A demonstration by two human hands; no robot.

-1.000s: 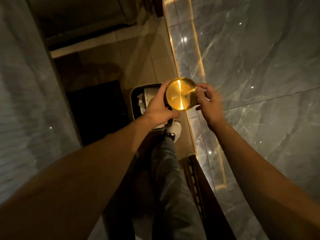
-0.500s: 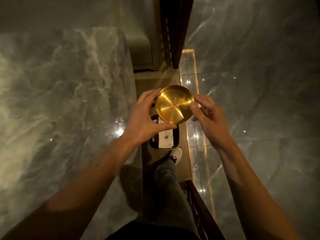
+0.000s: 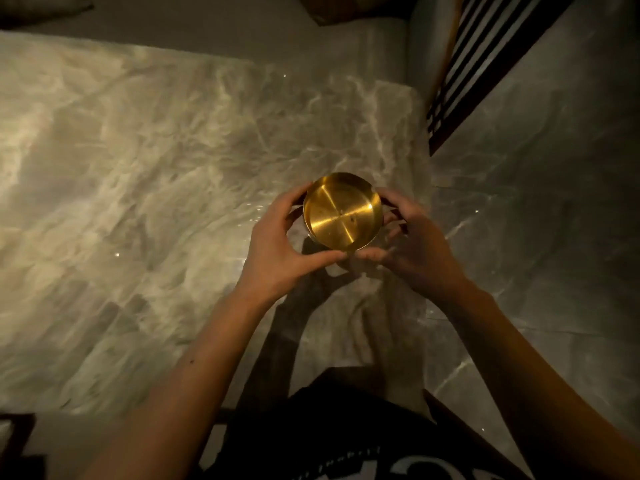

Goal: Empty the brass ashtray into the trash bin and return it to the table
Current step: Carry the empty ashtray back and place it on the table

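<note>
Ashtray: the brass ashtray [image 3: 343, 213] sits just right of frame centre, mouth up, over the pale marble table [image 3: 145, 188]; its bowl looks empty apart from a few dark specks.
Left hand: the left hand [image 3: 277, 251] cups the dish's left rim, thumb under the near edge, closed on it to keep it level.
Right hand: the right hand [image 3: 412, 244] grips the opposite rim, so the load is shared and the dish cannot tip.
Contact with table: cannot tell whether the base touches the marble; a shadow lies just beneath.
Trash bin: not in view.
Step, as I judge it: setting the emptied dish down.
</note>
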